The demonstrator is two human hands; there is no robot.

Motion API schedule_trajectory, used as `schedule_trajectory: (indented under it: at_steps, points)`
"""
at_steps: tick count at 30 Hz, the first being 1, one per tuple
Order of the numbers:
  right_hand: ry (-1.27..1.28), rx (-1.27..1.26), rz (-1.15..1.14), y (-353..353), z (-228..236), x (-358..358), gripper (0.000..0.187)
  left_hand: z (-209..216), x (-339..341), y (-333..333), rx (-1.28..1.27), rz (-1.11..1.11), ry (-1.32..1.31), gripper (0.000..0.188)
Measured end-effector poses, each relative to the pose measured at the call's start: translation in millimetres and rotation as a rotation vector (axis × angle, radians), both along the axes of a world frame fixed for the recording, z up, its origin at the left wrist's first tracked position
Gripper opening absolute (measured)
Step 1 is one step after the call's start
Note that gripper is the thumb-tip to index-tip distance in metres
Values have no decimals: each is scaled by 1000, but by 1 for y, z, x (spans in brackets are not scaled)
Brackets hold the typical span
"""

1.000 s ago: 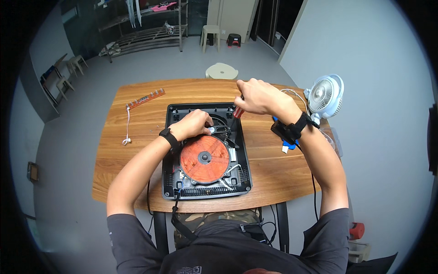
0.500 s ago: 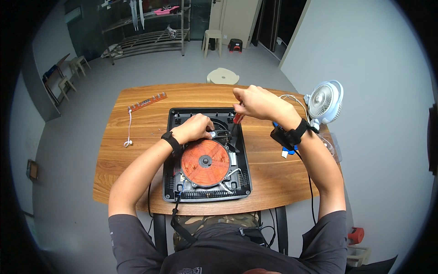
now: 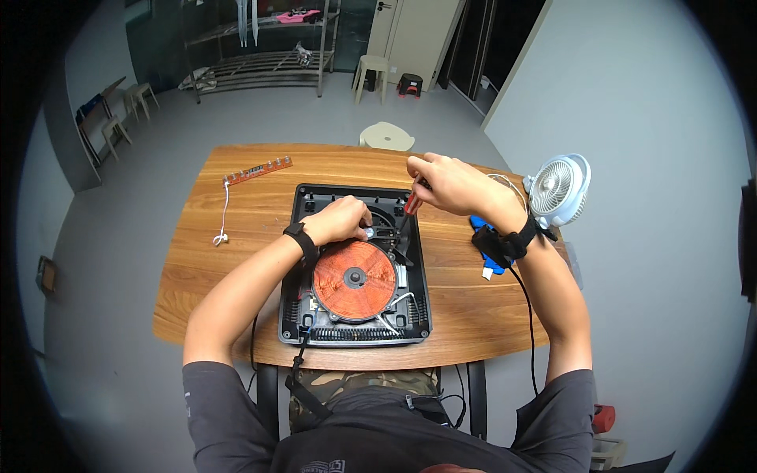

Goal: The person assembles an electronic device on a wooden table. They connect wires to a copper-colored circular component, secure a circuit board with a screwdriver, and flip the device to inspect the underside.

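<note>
An opened induction cooker base (image 3: 426, 331), a black rectangular shell, lies on the table in front of me. Its round copper coil (image 3: 333, 282) fills the middle. Behind the coil sits a black cooling fan (image 3: 385, 233), and the curled fingers of my left hand (image 3: 341, 221) grip it near its pale hub. My right hand (image 3: 451, 184) is closed round the red handle of a screwdriver (image 3: 412, 205). The screwdriver's shaft points down into the shell beside the fan, at its right. Its tip is too small to make out.
A narrow orange circuit board (image 3: 258, 170) with a white cable lies at the table's far left. On the right stand a small light-blue desk fan (image 3: 558, 189) and a blue item (image 3: 495, 256) partly behind my wrist. A beige stool (image 3: 386, 135) stands beyond the wooden table (image 3: 213, 292).
My right hand has sunk slightly and turned a little on the screwdriver, so more of the red handle shows. The left hand stays on the cooling fan. The whole view has shifted slightly.
</note>
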State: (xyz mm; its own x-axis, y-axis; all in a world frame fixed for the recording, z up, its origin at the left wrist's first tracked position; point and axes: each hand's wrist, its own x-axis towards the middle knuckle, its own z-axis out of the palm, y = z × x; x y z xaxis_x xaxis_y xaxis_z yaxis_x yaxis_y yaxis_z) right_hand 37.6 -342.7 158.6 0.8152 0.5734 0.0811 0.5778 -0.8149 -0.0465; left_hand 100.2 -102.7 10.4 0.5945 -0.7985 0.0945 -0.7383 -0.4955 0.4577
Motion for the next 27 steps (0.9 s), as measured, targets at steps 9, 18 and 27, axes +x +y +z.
schedule_trajectory:
  at_steps: [9,18,27]
  points:
    - [-13,-15,-101,8,3,-5,36,-1,0,0,-4,18,12,32]
    - [14,-56,-112,11,3,-1,34,-1,1,1,-6,32,22,31]
    - [156,-44,-121,10,14,-4,41,-5,2,2,-14,22,3,32]
